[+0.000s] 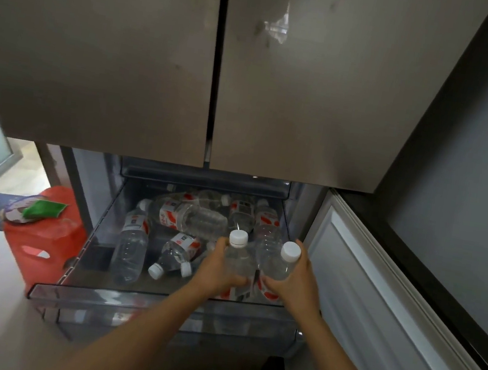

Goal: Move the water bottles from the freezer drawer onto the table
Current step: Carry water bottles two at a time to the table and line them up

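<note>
Currently, the left hand (218, 271) grips one bottle (238, 258) and the right hand (293, 282) grips a second bottle (278, 267). The fingers (239, 280) curl round each body, caps up, over the 5 o'clock corner of the freezer drawer (155, 304). Lift both straight up until the bases clear the front rim, then withdraw toward 6 o'clock. Keep the caps below the closed upper doors (129, 56) at 12 o'clock. The open door panel (377, 300) at 3 o'clock and the red stool (41, 237) at 9 o'clock limit side room. Other bottles (132, 247) lie loose in the drawer. The counter is not in view.
</note>
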Available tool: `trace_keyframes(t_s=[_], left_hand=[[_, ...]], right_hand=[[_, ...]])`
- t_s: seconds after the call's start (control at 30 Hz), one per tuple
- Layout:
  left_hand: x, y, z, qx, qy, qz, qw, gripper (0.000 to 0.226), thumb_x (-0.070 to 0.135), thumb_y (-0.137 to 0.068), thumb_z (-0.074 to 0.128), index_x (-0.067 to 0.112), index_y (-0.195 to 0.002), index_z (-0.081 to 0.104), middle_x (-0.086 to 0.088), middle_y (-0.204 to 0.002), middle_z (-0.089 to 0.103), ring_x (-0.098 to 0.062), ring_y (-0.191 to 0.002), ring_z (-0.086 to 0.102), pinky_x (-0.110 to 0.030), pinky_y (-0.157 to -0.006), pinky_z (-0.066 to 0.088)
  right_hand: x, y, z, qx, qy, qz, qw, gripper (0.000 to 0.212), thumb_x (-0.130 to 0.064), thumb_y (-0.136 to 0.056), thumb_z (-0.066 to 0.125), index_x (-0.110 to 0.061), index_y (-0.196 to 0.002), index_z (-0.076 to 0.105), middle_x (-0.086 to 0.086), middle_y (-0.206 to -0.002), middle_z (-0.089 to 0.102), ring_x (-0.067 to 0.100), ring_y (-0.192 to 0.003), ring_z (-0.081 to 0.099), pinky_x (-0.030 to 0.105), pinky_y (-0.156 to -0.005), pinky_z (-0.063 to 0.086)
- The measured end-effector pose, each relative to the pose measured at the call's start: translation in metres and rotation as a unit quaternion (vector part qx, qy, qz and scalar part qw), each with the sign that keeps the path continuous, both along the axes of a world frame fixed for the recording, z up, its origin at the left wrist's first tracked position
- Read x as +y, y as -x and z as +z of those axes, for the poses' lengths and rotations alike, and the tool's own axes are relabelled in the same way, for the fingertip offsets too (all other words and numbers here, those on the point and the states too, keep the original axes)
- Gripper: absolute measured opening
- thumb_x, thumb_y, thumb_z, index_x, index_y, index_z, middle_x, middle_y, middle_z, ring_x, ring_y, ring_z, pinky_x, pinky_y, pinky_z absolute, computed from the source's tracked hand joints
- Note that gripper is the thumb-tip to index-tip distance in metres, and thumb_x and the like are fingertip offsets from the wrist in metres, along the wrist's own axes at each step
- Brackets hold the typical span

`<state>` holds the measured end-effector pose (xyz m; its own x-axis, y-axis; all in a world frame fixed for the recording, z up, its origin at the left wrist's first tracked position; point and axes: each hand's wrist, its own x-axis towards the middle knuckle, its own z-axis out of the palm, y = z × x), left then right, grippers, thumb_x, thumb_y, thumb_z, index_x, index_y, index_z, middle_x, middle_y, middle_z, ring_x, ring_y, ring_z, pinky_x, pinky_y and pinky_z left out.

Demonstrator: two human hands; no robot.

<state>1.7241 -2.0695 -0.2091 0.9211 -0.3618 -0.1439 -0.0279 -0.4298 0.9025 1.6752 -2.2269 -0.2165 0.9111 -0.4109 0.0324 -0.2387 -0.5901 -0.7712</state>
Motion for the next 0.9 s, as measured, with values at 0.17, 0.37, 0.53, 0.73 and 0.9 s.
trace_keyframes(t_s=[0.17,0.37,0.53,0.73,0.9], left_hand=[[0.007,0.003,0.001,-0.031,0.026,0.053,0.998,0.066,0.009,-0.066,0.076,0.021,-0.12,0.039,0.002,-0.104,0.054,-0.019,-0.099,0.055,-0.039,-0.088,0.05],[0.029,0.005,0.035,-0.074,0.161,0.184,0.967,0.068,0.01,-0.066,0.078,0.03,-0.118,0.04,0.0,-0.115,0.052,-0.023,-0.113,0.05,-0.048,-0.096,0.045],[0.06,0.014,0.097,-0.173,0.185,0.201,0.946,0.065,0.007,-0.067,0.077,0.032,-0.115,0.042,0.007,-0.108,0.056,-0.016,-0.102,0.056,-0.037,-0.089,0.048],[0.114,0.048,0.151,-0.255,0.183,0.231,0.921,0.061,0.003,-0.069,0.074,0.042,-0.102,0.041,0.017,-0.103,0.054,-0.004,-0.094,0.056,-0.016,-0.072,0.045],[0.174,0.078,0.165,-0.248,0.155,0.36,0.886,0.061,0.0,-0.07,0.072,0.025,-0.116,0.04,0.001,-0.104,0.055,-0.014,-0.086,0.058,-0.032,-0.073,0.047]], right_hand=[[0.0,0.006,0.007,-0.014,-0.029,-0.018,0.999,0.091,-0.023,-0.064,0.082,-0.023,-0.138,0.028,0.007,-0.133,0.048,0.025,-0.123,0.045,0.041,-0.1,0.04],[0.0,0.01,0.047,-0.037,-0.042,0.027,0.998,0.097,-0.018,-0.067,0.08,-0.03,-0.142,0.02,0.005,-0.139,0.043,0.026,-0.127,0.042,0.043,-0.1,0.039],[0.015,0.01,0.116,-0.133,-0.052,0.092,0.985,0.102,-0.012,-0.064,0.081,-0.041,-0.138,0.018,0.0,-0.137,0.042,0.018,-0.122,0.043,0.037,-0.099,0.042],[0.055,0.002,0.179,-0.167,-0.093,0.234,0.953,0.101,-0.006,-0.064,0.079,-0.048,-0.133,0.019,-0.014,-0.118,0.039,0.011,-0.115,0.042,0.033,-0.094,0.043],[0.105,-0.009,0.192,-0.141,-0.137,0.362,0.911,0.095,-0.003,-0.066,0.077,-0.043,-0.134,0.024,-0.007,-0.127,0.043,0.016,-0.118,0.047,0.037,-0.095,0.048]])
